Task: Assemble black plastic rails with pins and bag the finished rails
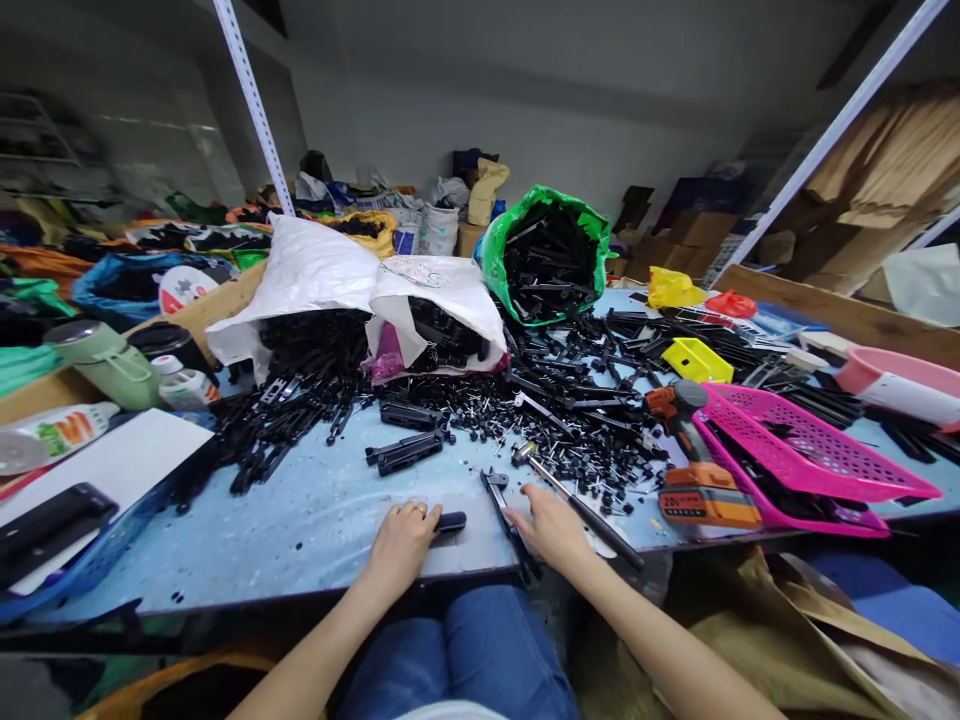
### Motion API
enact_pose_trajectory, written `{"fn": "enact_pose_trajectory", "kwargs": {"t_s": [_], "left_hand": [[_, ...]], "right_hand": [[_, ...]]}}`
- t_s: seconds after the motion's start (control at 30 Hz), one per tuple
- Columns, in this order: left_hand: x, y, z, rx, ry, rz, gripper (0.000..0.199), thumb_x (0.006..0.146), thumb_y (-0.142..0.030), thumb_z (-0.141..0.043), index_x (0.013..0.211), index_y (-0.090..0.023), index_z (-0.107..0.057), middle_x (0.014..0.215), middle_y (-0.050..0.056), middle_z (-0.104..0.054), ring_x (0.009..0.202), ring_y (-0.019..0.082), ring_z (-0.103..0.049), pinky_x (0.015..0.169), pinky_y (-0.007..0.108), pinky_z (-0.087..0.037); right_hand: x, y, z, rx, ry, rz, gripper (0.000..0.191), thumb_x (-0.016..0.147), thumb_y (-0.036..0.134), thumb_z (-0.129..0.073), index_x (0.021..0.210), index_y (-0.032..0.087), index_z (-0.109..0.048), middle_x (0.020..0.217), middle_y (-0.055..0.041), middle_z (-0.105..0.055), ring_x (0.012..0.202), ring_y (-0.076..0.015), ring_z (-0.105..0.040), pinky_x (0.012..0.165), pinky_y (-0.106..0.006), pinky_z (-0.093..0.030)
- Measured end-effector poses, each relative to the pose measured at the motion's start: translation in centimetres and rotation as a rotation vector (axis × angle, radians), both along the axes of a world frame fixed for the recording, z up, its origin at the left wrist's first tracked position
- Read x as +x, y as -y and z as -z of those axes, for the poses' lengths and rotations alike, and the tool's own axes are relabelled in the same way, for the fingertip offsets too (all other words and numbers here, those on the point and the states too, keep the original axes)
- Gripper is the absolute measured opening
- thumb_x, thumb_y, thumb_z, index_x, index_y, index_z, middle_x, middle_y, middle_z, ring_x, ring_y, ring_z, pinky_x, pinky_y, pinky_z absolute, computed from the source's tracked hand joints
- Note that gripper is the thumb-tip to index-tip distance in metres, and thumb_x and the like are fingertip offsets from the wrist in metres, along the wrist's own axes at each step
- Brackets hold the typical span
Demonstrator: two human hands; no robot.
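Note:
My left hand (405, 545) is closed on a short dark bar-shaped piece (452, 521), which sticks out to the right past the fingers just above the table's front edge. To its right, my right hand (553, 528) is open, thumb and fingers apart. Its thumb is at a long dark plier-like tool (507, 515) with a greyish head, which lies pointing away from me. A hammer (577, 502) with a metal head and black handle lies slantwise beyond the right hand. Farther back rest black plastic assemblies (409, 450).
Heaps of black parts and small metal pins (480, 405) spread across the blue table (247, 550). White sacks (315, 260) and a green bag (491, 255) stand behind. An orange cordless drill (705, 490) and pink baskets (847, 470) are right; a green cup (105, 365) is left.

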State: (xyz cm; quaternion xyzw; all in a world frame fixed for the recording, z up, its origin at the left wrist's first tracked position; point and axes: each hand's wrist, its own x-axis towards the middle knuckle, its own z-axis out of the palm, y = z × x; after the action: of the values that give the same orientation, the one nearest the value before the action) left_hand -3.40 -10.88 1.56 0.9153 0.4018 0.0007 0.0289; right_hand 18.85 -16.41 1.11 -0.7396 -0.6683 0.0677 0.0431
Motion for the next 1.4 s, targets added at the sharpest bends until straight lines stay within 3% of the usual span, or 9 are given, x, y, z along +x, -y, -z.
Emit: {"fn": "enact_pose_trajectory", "kwargs": {"t_s": [0.07,0.17,0.3,0.4,0.5,0.7,1.0,1.23,1.4], "left_hand": [[0.5,0.0,0.0,-0.009,0.006,-0.007,0.028,0.083,-0.012,-0.046,0.109,-0.017,-0.055,0.091,0.011,-0.061,0.089,0.024,-0.055,0.072,0.034,-0.039],[0.8,-0.1,-0.1,-0.067,-0.003,0.009,0.026,0.084,-0.015,-0.045,0.108,-0.018,-0.054,0.093,0.010,-0.060,0.090,0.024,-0.054,0.074,0.034,-0.040],[0.7,-0.4,-0.5,-0.195,0.086,0.123,0.031,0.084,-0.019,-0.045,0.114,-0.020,-0.049,0.102,0.009,-0.056,0.096,0.023,-0.050,0.080,0.034,-0.040],[1.0,-0.7,-0.9,-0.287,0.120,0.207,0.034,0.082,-0.013,-0.038,0.114,-0.020,-0.049,0.102,0.008,-0.055,0.097,0.021,-0.050,0.083,0.032,-0.039],[1.7,-0.8,-1.3,-0.347,0.116,0.230,0.037,0.081,-0.016,-0.038,0.117,-0.019,-0.046,0.105,0.008,-0.054,0.100,0.022,-0.049,0.087,0.034,-0.038],[2.4,-0.7,-0.8,-0.340,0.170,0.198,0.056,0.069,-0.051,-0.058,0.112,-0.017,-0.045,0.110,0.011,-0.052,0.103,0.028,-0.047,0.087,0.039,-0.037],[1.4,0.0,0.0,-0.261,0.403,0.139,0.045,0.065,-0.038,-0.064,0.100,-0.019,-0.044,0.093,0.007,-0.058,0.085,0.024,-0.057,0.072,0.033,-0.043],[1.2,0.1,0.2,-0.252,0.453,0.162,0.032,0.069,-0.037,-0.061,0.092,-0.019,-0.048,0.085,0.004,-0.060,0.078,0.021,-0.059,0.067,0.030,-0.044],[2.4,-0.4,-0.1,-0.267,0.299,0.130,0.041,0.069,-0.048,-0.060,0.094,-0.018,-0.051,0.088,0.006,-0.060,0.081,0.023,-0.058,0.068,0.031,-0.043]], "right_hand": [[-0.9,0.2,-0.7,-0.113,-0.015,0.048,0.032,0.083,0.041,-0.047,0.098,0.013,-0.054,0.092,-0.0134,-0.064,0.084,-0.0265,-0.061,0.068,-0.032,-0.043],[-1.0,0.5,-2.0,-0.205,-0.053,0.008,0.024,0.084,0.031,-0.047,0.099,0.013,-0.052,0.092,-0.0128,-0.065,0.083,-0.0252,-0.061,0.066,-0.030,-0.041],[0.7,1.3,-3.4,-0.174,-0.206,-0.355,0.022,0.087,0.033,-0.045,0.104,0.020,-0.051,0.095,-0.0052,-0.064,0.085,-0.0186,-0.060,0.069,-0.024,-0.038],[1.0,1.7,-3.3,-0.215,-0.154,-0.562,0.024,0.085,0.040,-0.048,0.098,0.022,-0.056,0.089,-0.0036,-0.065,0.081,-0.0180,-0.060,0.065,-0.024,-0.036],[0.6,1.7,-2.4,-0.202,-0.046,-0.529,0.026,0.086,0.043,-0.046,0.093,0.019,-0.057,0.084,-0.0048,-0.065,0.076,-0.0189,-0.061,0.060,-0.025,-0.034],[0.5,2.0,-1.7,-0.117,0.034,-0.437,0.033,0.086,0.048,-0.044,0.085,0.018,-0.057,0.076,-0.0043,-0.065,0.069,-0.0185,-0.060,0.054,-0.026,-0.029],[-0.6,2.5,-3.6,0.150,0.099,-0.514,0.028,0.090,0.038,-0.038,0.081,0.017,-0.054,0.072,-0.0064,-0.059,0.063,-0.0160,-0.052,0.056,-0.029,-0.025],[-0.1,0.8,-5.6,0.108,0.173,-0.624,0.032,0.089,0.042,-0.038,0.082,0.017,-0.056,0.070,-0.0057,-0.059,0.063,-0.0158,-0.051,0.056,-0.029,-0.025],[1.6,-0.6,-3.9,0.065,0.097,-0.634,0.036,0.088,0.047,-0.040,0.080,0.017,-0.058,0.075,-0.0058,-0.059,0.070,-0.0163,-0.052,0.060,-0.028,-0.028]]}}
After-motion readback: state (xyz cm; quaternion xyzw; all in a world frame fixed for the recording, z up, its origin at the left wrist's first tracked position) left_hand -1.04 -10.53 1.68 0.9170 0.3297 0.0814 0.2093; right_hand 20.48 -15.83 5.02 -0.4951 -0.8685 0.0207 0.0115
